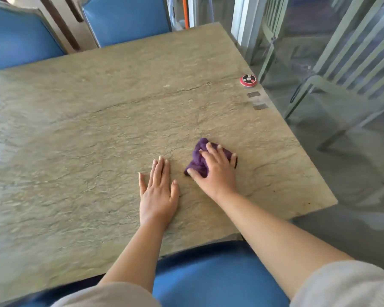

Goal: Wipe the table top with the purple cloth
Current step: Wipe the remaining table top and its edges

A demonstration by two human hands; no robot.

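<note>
A crumpled purple cloth (pixel 197 158) lies on the beige stone table top (pixel 98 120), near its front right part. My right hand (pixel 217 171) presses down on the cloth with fingers spread over it, covering most of it. My left hand (pixel 159 191) rests flat on the bare table just to the left of the cloth, palm down, fingers together, holding nothing.
A small round red and black call button (pixel 248 80) sits at the table's right edge, with two grey patches (pixel 256 100) nearer to me. Blue padded chairs (pixel 124 21) stand at the far side and one (pixel 217 278) below me. Pale green chairs (pixel 341 85) stand behind glass at right.
</note>
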